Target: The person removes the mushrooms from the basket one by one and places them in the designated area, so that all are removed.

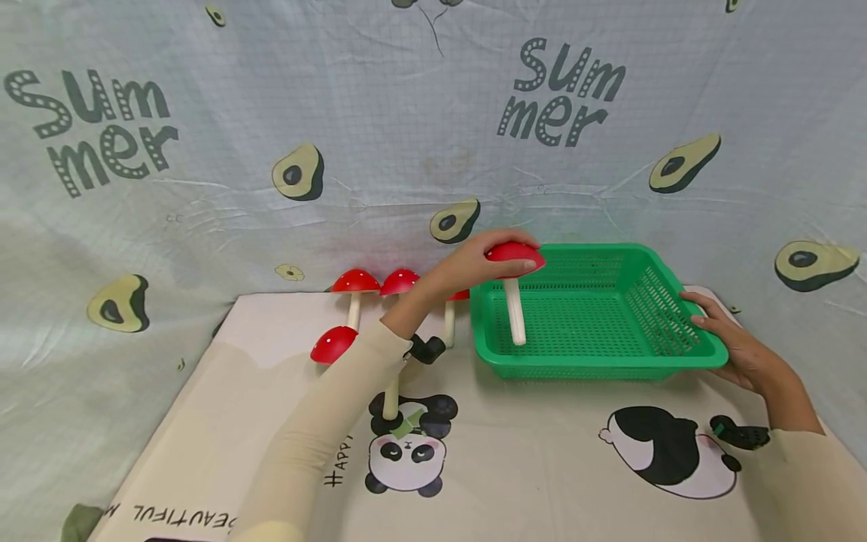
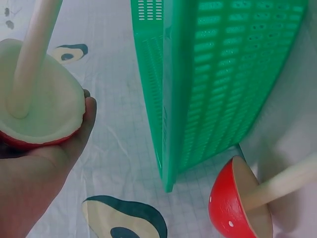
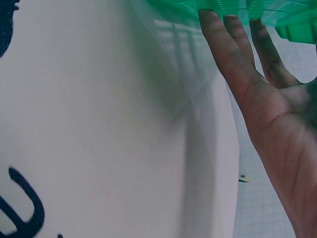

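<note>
My left hand (image 1: 484, 265) grips the red cap of a toy mushroom (image 1: 515, 260) and holds it over the left part of the green basket (image 1: 698, 342), its white stem (image 1: 515, 312) hanging down inside. The left wrist view shows the cap's pale underside (image 2: 42, 106) in my palm (image 2: 29, 173). My right hand (image 1: 728, 339) lies flat against the basket's right rim, fingers (image 3: 233, 54) straight and touching the green plastic (image 3: 247, 7). Several more red mushrooms (image 1: 355, 282) stand or lie left of the basket.
A panda-print mat (image 1: 542, 467) covers the table. An avocado-print cloth (image 1: 406, 113) hangs behind. One mushroom (image 2: 237, 206) lies beside the basket's left wall. Black wrist mounts sit on both arms.
</note>
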Motion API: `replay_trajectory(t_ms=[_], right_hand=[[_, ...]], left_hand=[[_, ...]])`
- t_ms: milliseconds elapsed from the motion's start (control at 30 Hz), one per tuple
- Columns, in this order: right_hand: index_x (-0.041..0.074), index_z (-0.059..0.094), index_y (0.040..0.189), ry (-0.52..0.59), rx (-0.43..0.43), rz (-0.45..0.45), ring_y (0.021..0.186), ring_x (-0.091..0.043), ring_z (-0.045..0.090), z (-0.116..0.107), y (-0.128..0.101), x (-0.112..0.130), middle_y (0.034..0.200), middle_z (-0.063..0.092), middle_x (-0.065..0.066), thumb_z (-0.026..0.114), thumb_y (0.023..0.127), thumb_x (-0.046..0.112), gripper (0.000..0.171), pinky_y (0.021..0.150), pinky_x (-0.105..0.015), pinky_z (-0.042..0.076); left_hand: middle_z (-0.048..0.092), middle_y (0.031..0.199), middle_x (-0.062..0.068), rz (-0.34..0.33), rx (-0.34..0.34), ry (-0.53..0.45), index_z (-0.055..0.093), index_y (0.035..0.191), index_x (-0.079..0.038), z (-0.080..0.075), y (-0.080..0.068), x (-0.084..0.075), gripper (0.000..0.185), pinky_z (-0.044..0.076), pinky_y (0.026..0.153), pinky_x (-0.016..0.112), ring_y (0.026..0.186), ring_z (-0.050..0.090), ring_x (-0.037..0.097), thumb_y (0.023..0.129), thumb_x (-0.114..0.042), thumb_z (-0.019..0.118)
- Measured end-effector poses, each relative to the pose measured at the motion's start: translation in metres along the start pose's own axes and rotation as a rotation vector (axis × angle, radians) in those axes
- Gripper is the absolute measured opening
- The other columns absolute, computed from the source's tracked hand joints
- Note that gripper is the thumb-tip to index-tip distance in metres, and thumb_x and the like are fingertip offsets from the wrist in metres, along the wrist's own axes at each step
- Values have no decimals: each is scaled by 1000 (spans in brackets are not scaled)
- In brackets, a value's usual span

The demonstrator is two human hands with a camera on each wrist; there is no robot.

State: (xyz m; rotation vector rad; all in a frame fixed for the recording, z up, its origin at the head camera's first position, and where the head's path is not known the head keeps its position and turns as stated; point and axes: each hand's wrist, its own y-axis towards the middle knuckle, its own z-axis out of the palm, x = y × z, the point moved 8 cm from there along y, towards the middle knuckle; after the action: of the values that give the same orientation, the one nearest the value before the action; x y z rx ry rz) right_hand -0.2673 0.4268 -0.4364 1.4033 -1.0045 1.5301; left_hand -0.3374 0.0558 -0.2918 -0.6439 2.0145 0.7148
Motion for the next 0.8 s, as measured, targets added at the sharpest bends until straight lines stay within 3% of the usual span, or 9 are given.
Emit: replay_trajectory(t_ms=[533, 800], right_hand=[[40, 26, 149, 14, 8, 4, 98, -16, 70, 2, 0, 0, 128, 52, 9, 28, 112, 17, 44, 77, -36, 62], [41, 26, 150, 2, -3, 5, 98, -15, 70, 0, -1, -1, 130, 50, 10, 28, 112, 17, 44, 77, -36, 62]], left_hand=[[58, 135, -6, 38, 32, 45, 63, 136, -21, -8, -19, -1, 39, 55, 91, 36, 116, 55, 17, 98, -29, 67], [58, 133, -12, -13, 38, 76, 64, 133, -27, -17, -35, 4, 37, 53, 93, 36, 115, 56, 14, 96, -33, 69]])
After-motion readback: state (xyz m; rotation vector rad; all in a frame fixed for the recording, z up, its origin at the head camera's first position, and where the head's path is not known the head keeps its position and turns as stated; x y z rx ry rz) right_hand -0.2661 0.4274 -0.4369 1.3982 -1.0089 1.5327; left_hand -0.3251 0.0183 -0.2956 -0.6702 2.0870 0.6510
